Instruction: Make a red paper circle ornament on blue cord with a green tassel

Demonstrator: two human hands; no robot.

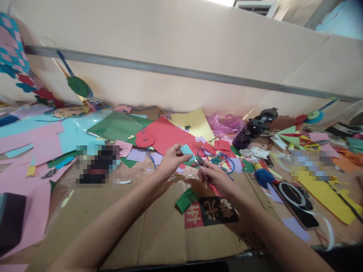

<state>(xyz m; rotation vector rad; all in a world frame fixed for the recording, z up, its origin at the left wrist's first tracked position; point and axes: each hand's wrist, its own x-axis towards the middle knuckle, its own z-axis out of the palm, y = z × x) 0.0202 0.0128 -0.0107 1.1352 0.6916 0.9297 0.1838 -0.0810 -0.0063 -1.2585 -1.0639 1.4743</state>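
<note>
My left hand point(171, 160) pinches a small light-blue piece of paper point(187, 150) between thumb and fingers, held above the cardboard sheet point(147, 223). My right hand point(214, 177) is closed around a pair of scissors point(202, 161), whose blades point toward the blue paper and nearly touch its lower edge. A folded green paper piece point(185, 200) lies on the cardboard just below both hands.
Coloured paper sheets cover the surface: red point(164, 138), yellow point(194, 122), green point(117, 126), pink point(34, 143). A phone point(297, 204) with white tape rings lies right, a dark glue gun point(252, 130) behind, a black box point(10, 223) at far left. A wall rises behind.
</note>
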